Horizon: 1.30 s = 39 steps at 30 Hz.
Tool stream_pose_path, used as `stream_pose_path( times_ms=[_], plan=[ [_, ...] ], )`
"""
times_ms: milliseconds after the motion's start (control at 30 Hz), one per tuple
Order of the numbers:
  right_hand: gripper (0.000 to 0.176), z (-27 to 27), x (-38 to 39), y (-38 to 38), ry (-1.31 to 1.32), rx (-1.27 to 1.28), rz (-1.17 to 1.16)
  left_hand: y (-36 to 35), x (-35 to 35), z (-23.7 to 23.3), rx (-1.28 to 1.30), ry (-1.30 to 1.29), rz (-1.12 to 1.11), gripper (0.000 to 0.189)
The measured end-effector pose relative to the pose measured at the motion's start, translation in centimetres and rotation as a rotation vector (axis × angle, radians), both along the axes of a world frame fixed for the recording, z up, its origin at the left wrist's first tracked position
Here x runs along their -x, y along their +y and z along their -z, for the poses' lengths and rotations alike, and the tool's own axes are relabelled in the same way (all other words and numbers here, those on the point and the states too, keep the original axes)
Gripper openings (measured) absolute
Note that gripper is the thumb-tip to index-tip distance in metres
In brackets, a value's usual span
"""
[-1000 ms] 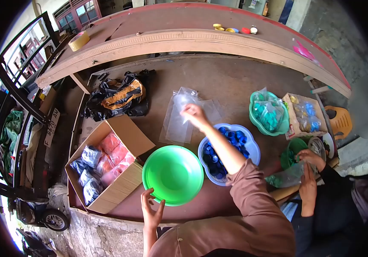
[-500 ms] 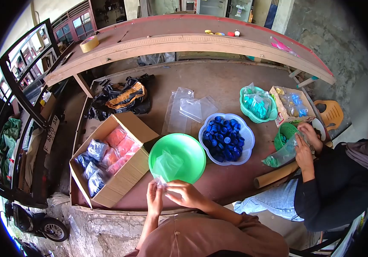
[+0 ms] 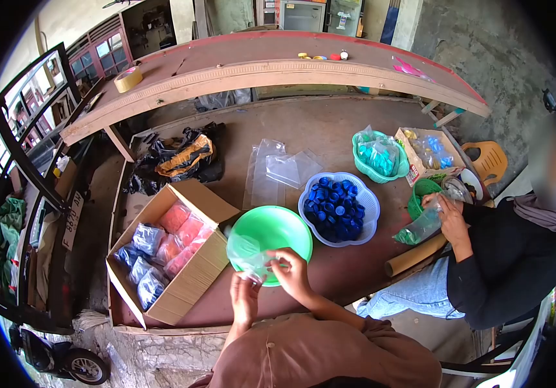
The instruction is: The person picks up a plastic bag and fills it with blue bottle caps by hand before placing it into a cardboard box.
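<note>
A clear plastic bag (image 3: 245, 251), seemingly with nothing in it, hangs over the left rim of the bright green basin (image 3: 291, 233). My left hand (image 3: 245, 299) pinches the bag's near end, just outside the basin's front rim. Above that rim, my right hand (image 3: 292, 271) has bent fingers closed at the bag's right side. Right of the basin, blue bottle caps (image 3: 338, 210) fill a pale scalloped basket (image 3: 371, 227). An open cardboard box (image 3: 190, 284) on the left holds bagged red caps (image 3: 175, 218) and bagged dark blue caps (image 3: 148, 239).
Flat clear bags (image 3: 266, 171) lie behind the basin, beside a crumpled black bag (image 3: 187, 158). At right, a co-worker (image 3: 498, 258) handles another bag near a cardboard tube (image 3: 417, 254). A teal basket (image 3: 381, 152) stands behind. A raised shelf (image 3: 226, 64) spans the back.
My right hand has moved up and right along the bag, with its fingers higher over the basin. The bag has spread wider and shifted left. The camera view has shifted slightly.
</note>
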State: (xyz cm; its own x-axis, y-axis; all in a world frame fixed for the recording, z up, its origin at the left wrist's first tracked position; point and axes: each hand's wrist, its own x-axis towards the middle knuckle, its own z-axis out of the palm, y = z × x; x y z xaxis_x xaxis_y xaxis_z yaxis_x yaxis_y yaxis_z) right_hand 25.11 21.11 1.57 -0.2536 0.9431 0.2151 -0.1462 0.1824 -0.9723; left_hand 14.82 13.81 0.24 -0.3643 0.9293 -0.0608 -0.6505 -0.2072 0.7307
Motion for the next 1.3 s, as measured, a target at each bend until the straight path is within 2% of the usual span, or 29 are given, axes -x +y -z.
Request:
stream_pose_path(
  times_ms=[33,67,100,167,233,267,333,400,433,500,533,567,633,667,700,767,800,833,867,900,933,967,1000,1033,1100,1167,1200,1233,1300],
  plan=[
    [0.021,0.3,-0.2,0.6,0.113,0.155,-0.054,-0.2,-0.6,0.3,0.095,0.085,0.065,0.013],
    [0.021,0.4,-0.5,0.3,0.24,0.333,-0.101,-0.3,-0.7,3.3,0.107,0.156,0.206,0.015],
    [0.02,-0.7,-0.5,-0.1,0.37,0.512,-0.147,-0.6,-0.7,3.8,0.131,0.193,0.201,0.017],
    [0.017,-0.3,-1.5,0.0,0.327,0.482,-0.223,-0.4,-0.5,4.5,0.008,0.168,0.174,0.018],
    [0.014,0.8,-2.0,-0.2,0.277,0.459,-0.296,0.7,-0.8,-1.0,0.042,-0.209,-0.025,0.019],
    [0.005,1.5,-1.4,-0.3,0.193,0.429,-0.292,1.0,-0.4,0.7,-0.137,-0.297,0.017,0.023],
    [0.022,0.7,-1.2,-0.3,0.024,0.313,-0.31,1.1,0.2,2.4,-0.157,-0.376,0.067,0.02],
    [0.02,-0.1,-1.6,0.2,0.118,0.335,-0.29,1.2,0.1,2.3,-0.18,-0.449,0.121,0.018],
    [0.019,-0.6,-1.8,0.4,0.21,0.359,-0.268,1.0,-0.3,2.0,-0.114,-0.249,0.155,0.016],
    [0.006,-1.5,-2.5,1.1,0.105,0.282,-0.243,0.7,-1.3,1.1,0.02,0.149,0.218,0.018],
    [0.009,-1.2,-2.3,1.0,0.089,0.203,-0.213,0.7,-1.5,0.5,0.023,0.324,0.325,0.018],
    [0.012,-0.7,-2.1,1.0,0.072,0.125,-0.182,0.6,-2.1,-0.3,0.059,0.399,0.31,0.013],
    [0.013,1.1,-2.7,1.1,0.058,0.158,-0.201,0.7,-1.2,-1.3,0.074,0.51,0.476,0.007],
    [0.015,1.9,-3.1,1.1,0.045,0.19,-0.221,0.5,-0.8,-0.8,0.078,0.511,0.478,0.007],
    [0.015,1.8,-3.6,1.2,0.046,0.193,-0.22,0.3,-0.5,0.0,-0.023,0.253,0.479,0.011],
    [0.014,1.4,-4.5,1.8,0.163,0.748,-0.453,0.8,-0.3,1.1,-0.157,-0.26,0.407,0.019],
    [0.012,1.5,-4.3,1.6,0.374,0.819,-0.487,1.0,-0.4,0.7,-0.128,-0.418,0.364,0.021],
    [0.012,1.4,-4.4,1.6,0.374,0.821,-0.485,1.2,-0.4,0.3,-0.099,-0.575,0.319,0.024],
    [0.013,1.2,-4.4,1.5,0.489,0.883,-0.511,1.7,-0.3,1.0,-0.125,-0.637,0.33,0.033],
    [0.014,1.0,-4.3,1.6,0.606,0.943,-0.536,1.6,-0.3,0.8,-0.123,-0.635,0.33,0.033],
    [0.017,1.5,-4.7,2.7,0.809,0.874,-0.852,1.4,-0.3,0.4,-0.056,-0.571,0.384,0.038],
    [0.022,1.5,-4.9,2.8,0.824,0.906,-0.756,1.2,-0.4,0.3,0.012,-0.509,0.437,0.043],
    [0.022,1.0,-4.9,3.0,0.826,0.911,-0.755,1.1,-0.3,0.7,0.024,-0.515,0.646,0.053],
    [0.022,0.6,-4.9,3.2,0.863,0.897,-0.766,0.9,-1.2,1.2,-0.02,-0.503,0.703,0.054],
    [0.022,0.6,-5.3,3.2,0.903,0.886,-0.772,1.0,-1.3,1.4,0.065,-0.287,0.697,0.056],
    [0.015,0.8,-5.9,3.4,0.931,0.992,-0.77,1.3,-0.6,2.6,0.062,-0.331,0.612,0.064],
    [0.016,1.3,-5.7,3.0,0.854,1.0,-0.673,1.7,-0.4,0.8,-0.004,-0.446,0.58,0.056],
    [0.022,1.3,-5.1,2.4,0.81,0.965,-0.716,2.0,-0.2,0.2,-0.13,-0.649,0.565,0.045],
    [0.029,0.1,-4.1,0.9,0.812,1.186,-0.653,2.3,-0.4,-1.6,-0.204,-0.739,0.474,0.037]
  ],
)
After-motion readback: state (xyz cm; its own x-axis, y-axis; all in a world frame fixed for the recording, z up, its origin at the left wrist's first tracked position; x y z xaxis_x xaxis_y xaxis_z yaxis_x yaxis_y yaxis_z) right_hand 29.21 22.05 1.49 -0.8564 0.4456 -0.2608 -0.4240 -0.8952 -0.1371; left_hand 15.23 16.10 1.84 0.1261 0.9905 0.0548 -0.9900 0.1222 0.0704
